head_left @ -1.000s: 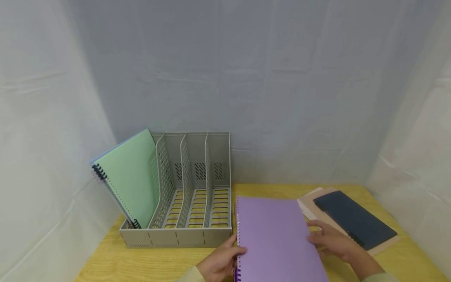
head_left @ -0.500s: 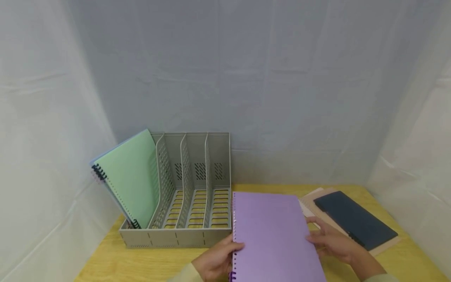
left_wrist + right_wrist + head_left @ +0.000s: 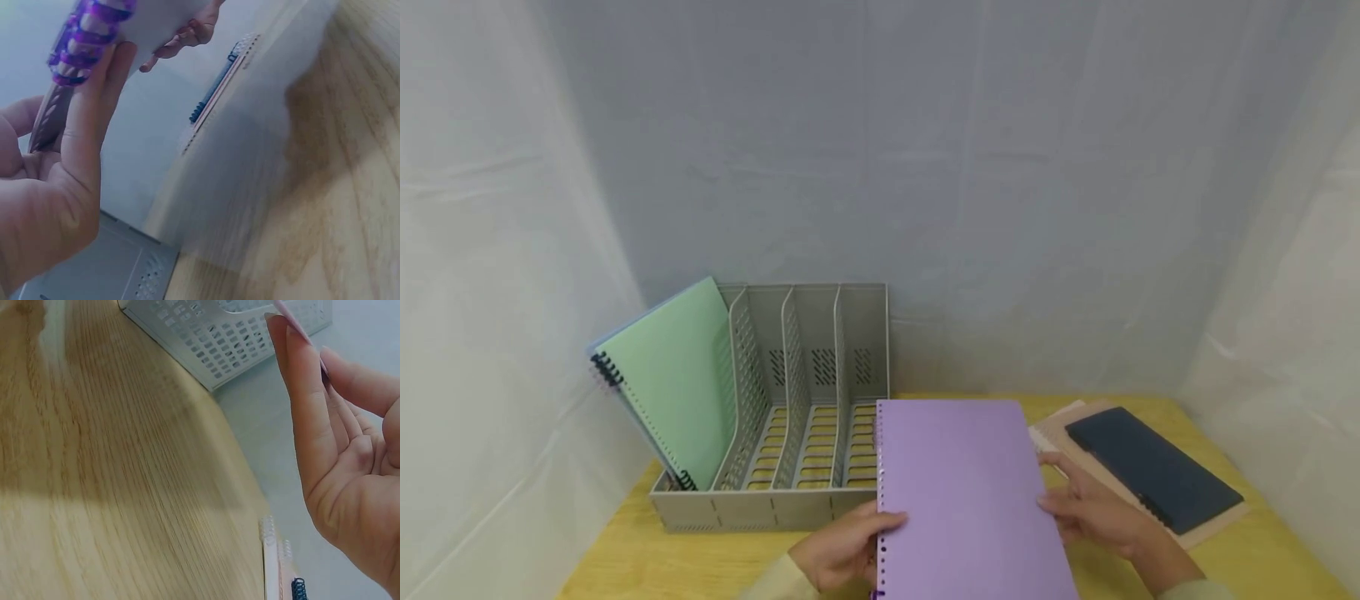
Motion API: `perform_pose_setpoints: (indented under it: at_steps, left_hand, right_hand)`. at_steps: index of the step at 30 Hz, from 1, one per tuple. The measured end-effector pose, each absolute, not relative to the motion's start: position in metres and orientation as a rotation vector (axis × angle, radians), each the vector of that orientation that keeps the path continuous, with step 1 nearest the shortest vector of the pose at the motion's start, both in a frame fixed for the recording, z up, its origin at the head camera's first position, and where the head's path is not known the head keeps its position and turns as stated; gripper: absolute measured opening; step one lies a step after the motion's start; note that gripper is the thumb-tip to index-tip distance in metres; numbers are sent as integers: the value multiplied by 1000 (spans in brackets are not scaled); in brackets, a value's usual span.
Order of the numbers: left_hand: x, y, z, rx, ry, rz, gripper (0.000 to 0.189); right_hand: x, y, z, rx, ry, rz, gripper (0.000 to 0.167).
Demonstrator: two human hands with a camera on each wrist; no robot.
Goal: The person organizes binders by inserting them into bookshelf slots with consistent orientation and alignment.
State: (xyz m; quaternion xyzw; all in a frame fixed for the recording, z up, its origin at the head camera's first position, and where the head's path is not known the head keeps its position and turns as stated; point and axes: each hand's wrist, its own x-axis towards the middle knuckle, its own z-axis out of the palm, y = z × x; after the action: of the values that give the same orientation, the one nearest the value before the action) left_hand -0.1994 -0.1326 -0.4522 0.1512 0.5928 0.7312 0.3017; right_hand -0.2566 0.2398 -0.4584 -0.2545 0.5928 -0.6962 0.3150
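Steadily support the purple notebook (image 3: 966, 492) at lower centre of the frame, clamped at opposite edges by left grip (image 3: 841, 546) and right grip (image 3: 1097, 510); tilt little, holding the spiral (image 3: 90, 40) clear of the grey rack (image 3: 741, 510).

Spiral notebook (image 3: 966, 500): plain purple cover, closed, holes down its left edge, purple coil (image 3: 94, 36) at the binding. Held clear of the worktop (image 3: 722, 565), cover up, between worktop's left and right edges, short of the far one. Left grip (image 3: 844, 548) pinches bound edge; right grip (image 3: 1101, 512), opposite edge.
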Motion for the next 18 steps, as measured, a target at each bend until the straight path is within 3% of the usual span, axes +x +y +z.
perform_pose_setpoints:
  at_steps: [18]
  left_hand:
    - [-203,-165,-439,585,1544,1888,47]
  right_hand:
    - [-254,214,-453,-776,1558,-1886,51]
